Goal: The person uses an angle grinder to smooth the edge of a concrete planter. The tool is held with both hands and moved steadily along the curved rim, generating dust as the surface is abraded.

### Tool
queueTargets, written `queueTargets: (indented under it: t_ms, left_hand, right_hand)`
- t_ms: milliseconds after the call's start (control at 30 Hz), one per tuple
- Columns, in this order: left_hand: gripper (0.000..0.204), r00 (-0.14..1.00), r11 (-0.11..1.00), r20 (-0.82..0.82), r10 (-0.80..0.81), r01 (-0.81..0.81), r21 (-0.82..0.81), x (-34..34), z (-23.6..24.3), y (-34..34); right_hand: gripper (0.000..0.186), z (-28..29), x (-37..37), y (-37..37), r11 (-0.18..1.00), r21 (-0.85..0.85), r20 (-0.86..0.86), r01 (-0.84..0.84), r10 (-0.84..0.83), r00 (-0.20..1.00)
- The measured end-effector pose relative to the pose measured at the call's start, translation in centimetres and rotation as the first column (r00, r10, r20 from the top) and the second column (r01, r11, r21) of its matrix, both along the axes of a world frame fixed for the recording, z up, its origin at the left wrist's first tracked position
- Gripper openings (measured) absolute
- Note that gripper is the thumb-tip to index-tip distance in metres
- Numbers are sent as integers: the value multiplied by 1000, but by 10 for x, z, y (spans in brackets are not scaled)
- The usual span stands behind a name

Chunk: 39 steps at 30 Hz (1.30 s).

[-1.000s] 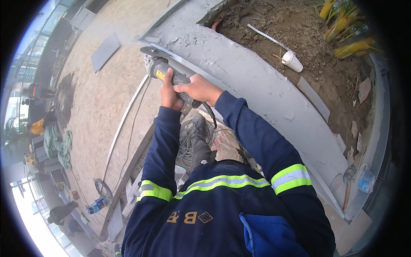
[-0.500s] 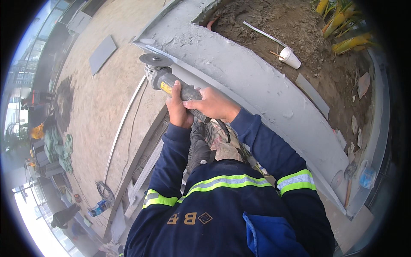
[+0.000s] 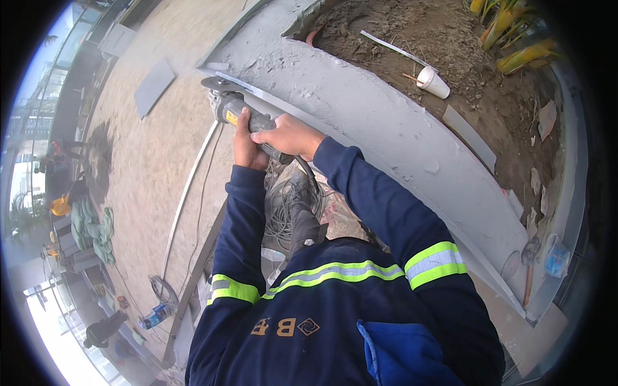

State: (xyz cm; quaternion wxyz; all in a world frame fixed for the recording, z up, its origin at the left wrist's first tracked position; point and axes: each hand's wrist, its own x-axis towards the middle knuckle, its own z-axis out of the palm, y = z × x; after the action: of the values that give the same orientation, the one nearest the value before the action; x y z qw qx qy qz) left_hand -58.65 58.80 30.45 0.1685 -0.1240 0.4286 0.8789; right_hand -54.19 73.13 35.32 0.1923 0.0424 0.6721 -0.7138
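Both hands, the left hand (image 3: 243, 143) and right hand (image 3: 290, 136), had fingers clamped round the angle grinder (image 3: 239, 110), its disc against the grey concrete curb (image 3: 386, 128), and I judged it could kick or snag the cable (image 3: 283, 209) trailing below.

A white paper cup (image 3: 432, 82) lies tipped on the soil (image 3: 450, 58) inside the curved grey planter wall (image 3: 386, 122). Yellow-green plants (image 3: 515, 32) stand beyond it. Coiled cable (image 3: 283, 212) lies beside a grey boot (image 3: 302, 215) below.
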Motion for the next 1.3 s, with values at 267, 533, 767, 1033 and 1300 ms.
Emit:
queueTargets:
  t_ms: [267, 533, 767, 1033, 1300]
  left_hand:
    - [36, 999, 998, -10, 49, -50, -31, 49, 3, 16]
    - [36, 999, 999, -37, 32, -32, -11, 41, -4, 12]
    - [41, 1000, 999, -20, 17, -18, -45, 4, -7, -1]
    - [39, 1000, 1000, 5, 13, -13, -1, 35, 5, 7]
    - [37, 998, 999, -31, 47, -47, 2, 61, 4, 20]
  right_hand:
    - [54, -33, 35, 8, 998, 69, -55, 12, -8, 998]
    - [54, -27, 29, 9, 998, 64, -39, 15, -12, 999]
    - [62, -8, 1, 0, 999, 41, -16, 8, -8, 1000]
    - [56, -17, 23, 4, 998, 67, -4, -6, 7, 1000]
    - [50, -32, 45, 13, 996, 89, -43, -19, 23, 999]
